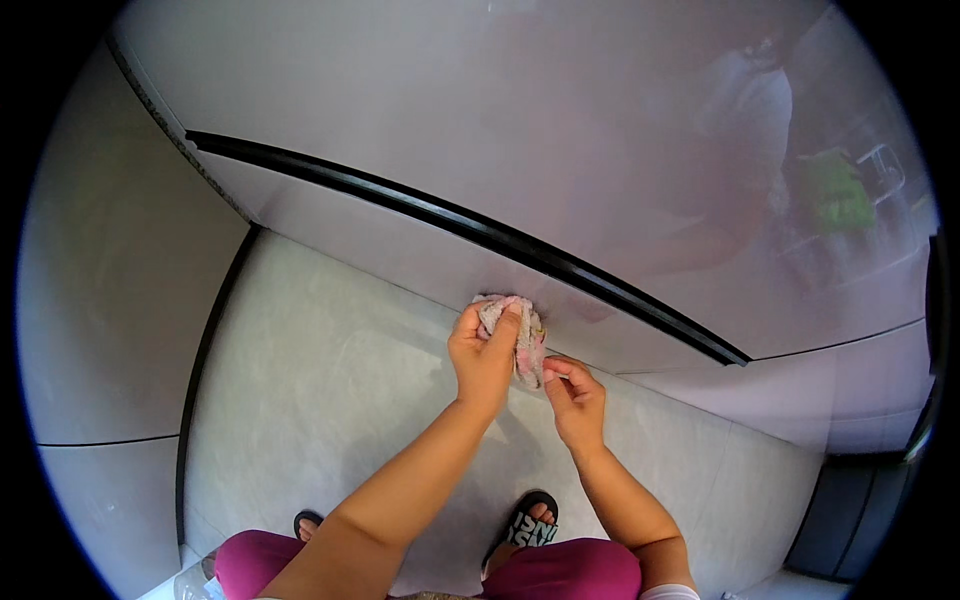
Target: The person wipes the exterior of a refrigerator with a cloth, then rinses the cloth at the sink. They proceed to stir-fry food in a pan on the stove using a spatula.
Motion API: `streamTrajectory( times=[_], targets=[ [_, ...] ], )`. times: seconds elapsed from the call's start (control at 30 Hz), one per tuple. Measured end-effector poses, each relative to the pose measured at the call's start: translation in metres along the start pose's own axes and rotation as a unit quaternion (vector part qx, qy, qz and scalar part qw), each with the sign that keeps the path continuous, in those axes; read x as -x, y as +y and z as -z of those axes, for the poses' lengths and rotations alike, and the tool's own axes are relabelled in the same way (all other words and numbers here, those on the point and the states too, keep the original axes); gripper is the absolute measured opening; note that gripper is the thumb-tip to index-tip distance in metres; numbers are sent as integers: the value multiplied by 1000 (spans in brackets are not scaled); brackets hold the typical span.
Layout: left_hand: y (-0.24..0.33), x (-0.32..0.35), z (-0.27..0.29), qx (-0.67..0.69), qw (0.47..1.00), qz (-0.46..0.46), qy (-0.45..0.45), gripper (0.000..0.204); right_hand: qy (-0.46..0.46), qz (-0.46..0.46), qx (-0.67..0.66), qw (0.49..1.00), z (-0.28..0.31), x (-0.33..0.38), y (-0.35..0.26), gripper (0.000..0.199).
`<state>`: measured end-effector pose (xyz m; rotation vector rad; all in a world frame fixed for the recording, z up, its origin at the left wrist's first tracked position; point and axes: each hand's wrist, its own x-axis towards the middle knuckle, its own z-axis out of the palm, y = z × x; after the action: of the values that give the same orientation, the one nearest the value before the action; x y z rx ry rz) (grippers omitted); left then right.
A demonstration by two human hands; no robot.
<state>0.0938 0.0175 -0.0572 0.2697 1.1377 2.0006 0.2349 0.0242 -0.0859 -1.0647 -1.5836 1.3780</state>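
**Asker:** Two hands are in the head view; what is each doing?

**Describer:** Both reach up from the lower edge toward a glossy pale cabinet front [560, 130]. The left hand [484, 352] is closed around a crumpled pink and white cloth [522, 335], pressing it against the panel just below a black horizontal strip [470, 228] that curves across the cabinet. The right hand [576, 397] sits just beside it, lower and to the right, its thumb and forefinger pinched on the hanging lower end of the same cloth, the other fingers curled in.

**Asker:** Where exactly is the cloth on the cabinet?

**Describer:** On the lower panel, about midway along the black strip, touching the surface just above the line where the panel meets the floor [330, 390].

**Asker:** What else surrounds the hands?

**Describer:** Pale grey floor tiles lie beneath. At the bottom edge are knees in magenta trousers [570, 572] and two feet in black sandals, the right sandal [530, 520] clearer than the left. A plain light wall panel [110, 300] stands along the left side. The shiny upper cabinet front shows a faint reflection with a green patch [835, 190] near the top right corner.
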Motion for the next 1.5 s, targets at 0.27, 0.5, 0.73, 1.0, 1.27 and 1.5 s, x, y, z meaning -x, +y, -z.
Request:
streamTrajectory(
  times=[0.27,0.5,0.73,1.0,1.27,1.5],
  targets=[
    [-33,-16,26,-29,984,160,69,11,-14,-114,18,993,-1,10,9,17],
    [35,6,-22,-2,997,74,25,11,7,-90,36,995,14,18,21,18],
    [-10,-8,-8,33,997,23,73,15,-6,-70,47,996,15,20,20,18],
    [-51,-13,22,-29,991,88,98,19,-25,-70,67,995,16,22,14,17],
    [6,0,-16,-31,996,38,71,17,-9,-128,54,990,25,30,34,18],
    [-33,-9,5,-41,996,10,74,18,-17,-86,65,994,17,29,33,17]
  ],
)
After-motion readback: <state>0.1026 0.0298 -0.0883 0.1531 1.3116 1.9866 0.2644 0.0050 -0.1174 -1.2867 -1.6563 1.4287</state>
